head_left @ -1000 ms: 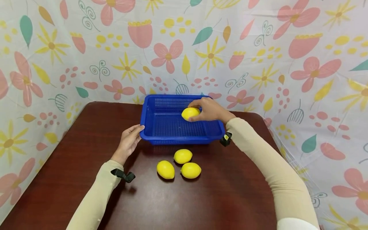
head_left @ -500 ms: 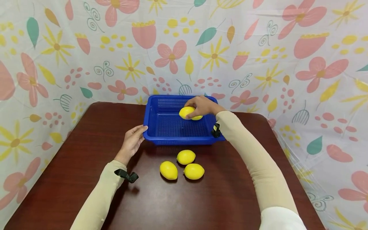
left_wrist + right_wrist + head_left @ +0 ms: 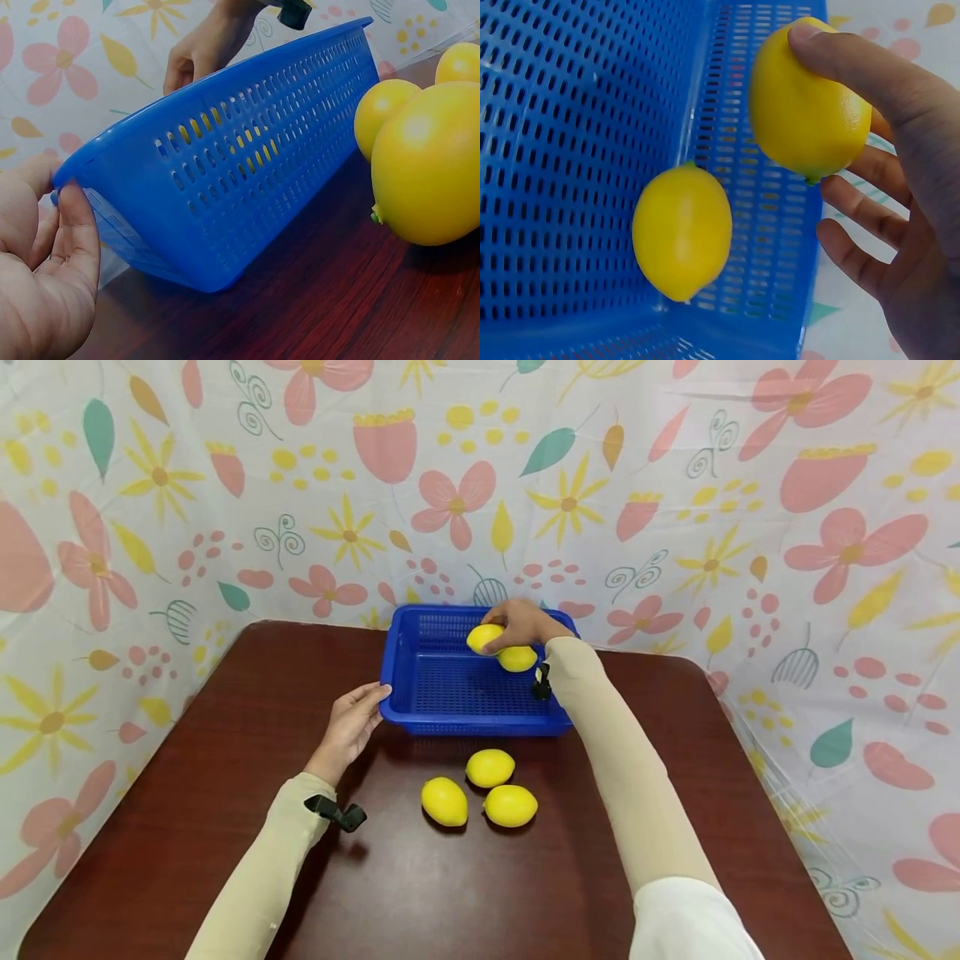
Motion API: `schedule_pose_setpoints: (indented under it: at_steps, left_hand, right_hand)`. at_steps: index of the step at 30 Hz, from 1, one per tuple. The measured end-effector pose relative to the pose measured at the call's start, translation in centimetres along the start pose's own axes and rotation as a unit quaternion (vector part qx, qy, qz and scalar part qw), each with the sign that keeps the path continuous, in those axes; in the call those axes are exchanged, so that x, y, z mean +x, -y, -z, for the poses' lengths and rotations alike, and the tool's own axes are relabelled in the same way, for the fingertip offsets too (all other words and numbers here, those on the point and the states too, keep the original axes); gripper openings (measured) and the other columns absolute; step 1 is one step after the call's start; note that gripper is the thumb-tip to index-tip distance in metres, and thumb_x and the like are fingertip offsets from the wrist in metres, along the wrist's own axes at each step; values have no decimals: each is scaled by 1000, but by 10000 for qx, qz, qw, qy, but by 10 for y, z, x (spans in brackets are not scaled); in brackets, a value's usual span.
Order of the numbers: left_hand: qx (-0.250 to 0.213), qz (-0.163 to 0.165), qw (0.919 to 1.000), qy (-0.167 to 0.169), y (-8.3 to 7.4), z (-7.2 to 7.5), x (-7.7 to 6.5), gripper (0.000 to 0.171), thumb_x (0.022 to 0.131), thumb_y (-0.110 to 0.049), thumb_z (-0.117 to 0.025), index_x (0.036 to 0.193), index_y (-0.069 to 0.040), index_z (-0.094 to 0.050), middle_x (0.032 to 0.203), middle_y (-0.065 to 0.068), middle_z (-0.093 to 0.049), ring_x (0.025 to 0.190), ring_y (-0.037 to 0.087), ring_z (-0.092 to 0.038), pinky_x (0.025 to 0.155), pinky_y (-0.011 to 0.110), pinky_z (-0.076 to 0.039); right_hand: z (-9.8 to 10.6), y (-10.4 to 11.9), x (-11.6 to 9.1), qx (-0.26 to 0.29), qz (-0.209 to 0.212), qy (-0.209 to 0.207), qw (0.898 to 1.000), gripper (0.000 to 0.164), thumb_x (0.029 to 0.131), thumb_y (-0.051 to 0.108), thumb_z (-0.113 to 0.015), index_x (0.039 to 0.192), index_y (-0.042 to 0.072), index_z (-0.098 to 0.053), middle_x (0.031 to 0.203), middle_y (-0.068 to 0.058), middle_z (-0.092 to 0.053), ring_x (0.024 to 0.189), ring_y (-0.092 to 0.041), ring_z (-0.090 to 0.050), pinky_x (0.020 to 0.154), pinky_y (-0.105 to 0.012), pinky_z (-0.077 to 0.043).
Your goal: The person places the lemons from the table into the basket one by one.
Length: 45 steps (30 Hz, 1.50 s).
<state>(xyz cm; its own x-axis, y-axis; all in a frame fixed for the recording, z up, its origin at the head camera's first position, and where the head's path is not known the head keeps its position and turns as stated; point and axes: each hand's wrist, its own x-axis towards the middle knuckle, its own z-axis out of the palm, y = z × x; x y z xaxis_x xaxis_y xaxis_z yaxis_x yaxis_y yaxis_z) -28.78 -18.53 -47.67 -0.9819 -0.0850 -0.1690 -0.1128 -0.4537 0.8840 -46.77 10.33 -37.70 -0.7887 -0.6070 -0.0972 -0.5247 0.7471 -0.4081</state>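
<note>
My right hand (image 3: 520, 622) grips a yellow lemon (image 3: 804, 105) between thumb and fingers, held up near the far wall of a blue perforated basket (image 3: 420, 724). A second lemon (image 3: 682, 232) lies inside the basket, just below and to the right of the held one in the head view. My left hand (image 3: 352, 727) pinches the basket's left rim, its thumb over the edge and its fingers beneath, as the left wrist view shows. In front of the basket, three more lemons sit close together on the table, the nearest-left lemon (image 3: 444, 802) among them.
The dark reddish-brown wooden table (image 3: 225, 827) carries the basket near its back edge. A white flower-printed cloth (image 3: 315, 502) hangs close behind it and along both sides.
My right hand has shifted slightly left and back with a lemon in its grip. The other lemon in the basket has come into view beneath it. The left hand keeps its hold on the rim.
</note>
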Motion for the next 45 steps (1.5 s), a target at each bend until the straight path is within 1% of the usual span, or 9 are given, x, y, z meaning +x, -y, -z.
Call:
schedule_pose_setpoints:
  at_steps: [5, 10, 14, 18, 26, 33, 39, 42, 45]
  left_hand:
    - [8, -15, 10000, -38, 1, 0, 1, 27, 88, -15, -71, 109, -1, -62, 92, 2, -67, 76, 8, -64, 70, 19, -54]
    - [-38, 19, 10000, -20, 1, 1, 0, 33, 87, -15, -71, 113, 3, -60, 91, 2, -67, 76, 8, -64, 71, 20, -54]
    - [-34, 44, 10000, -38, 1, 1, 0, 32, 88, -15, -71, 113, 2, -60, 91, 2, -67, 76, 8, -63, 70, 19, -54]
    - [-1, 47, 10000, -34, 0, 2, 0, 31, 88, -15, -71, 112, 1, -60, 92, 1, -67, 77, 8, -63, 71, 19, -54]
    - [-18, -39, 10000, -22, 1, 3, 1, 27, 87, -15, -72, 108, -2, -62, 92, 2, -67, 76, 9, -64, 70, 20, -54]
    - [-74, -64, 9999, 37, 4, 2, 2, 26, 88, -14, -71, 108, -1, -61, 91, 3, -67, 76, 9, -64, 70, 20, -54]
    - [-53, -51, 10000, 21, 4, 2, 1, 23, 88, -13, -70, 106, -2, -62, 90, 2, -67, 74, 8, -62, 68, 18, -53]
    - [-34, -40, 10000, 38, 3, 2, 0, 24, 88, -15, -70, 107, -2, -62, 90, 1, -67, 74, 8, -62, 68, 18, -53]
    - [-34, -26, 10000, 34, 2, 2, 0, 27, 87, -16, -72, 108, -2, -62, 90, 1, -67, 75, 9, -63, 69, 19, -53]
  right_hand:
    - [-11, -2, 10, 160, 33, -31, 9999, 51, 70, 39, -85, 114, 17, -69, 106, 0, -70, 91, -17, -62, 80, -35, -52]
    - [-24, -1, 15, 171, -262, 104, 9995, 50, 72, 37, -84, 115, 18, -68, 108, 2, -69, 93, -16, -59, 88, -37, -48]
    - [-35, 0, 20, 123, -396, 121, 9991, 51, 72, 37, -84, 117, 18, -67, 111, 2, -67, 94, -16, -59, 84, -35, -51]
    - [-44, -1, 26, -86, -332, 81, 9994, 53, 72, 37, -84, 117, 18, -67, 110, 3, -67, 93, -15, -59, 83, -33, -51]
    - [-54, -2, 34, -598, -289, 89, 9978, 51, 71, 41, -84, 115, 19, -68, 105, 3, -66, 92, -18, -55, 84, -36, -48]
    - [-64, -4, 37, -790, -558, 10, 9953, 51, 70, 43, -84, 113, 21, -68, 105, 2, -63, 94, -21, -50, 85, -40, -46]
    - [-59, -3, 34, -717, -514, 44, 9961, 59, 70, 44, -83, 120, 19, -65, 113, -1, -64, 102, -21, -54, 89, -40, -48]
    - [-48, 1, 28, -591, -435, 71, 9973, 63, 73, 46, -81, 126, 17, -62, 120, -6, -63, 108, -23, -57, 92, -42, -48]
    - [-33, 6, 21, -459, -347, 17, 9983, 61, 78, 47, -76, 128, 15, -60, 122, -9, -62, 111, -25, -56, 94, -46, -47]
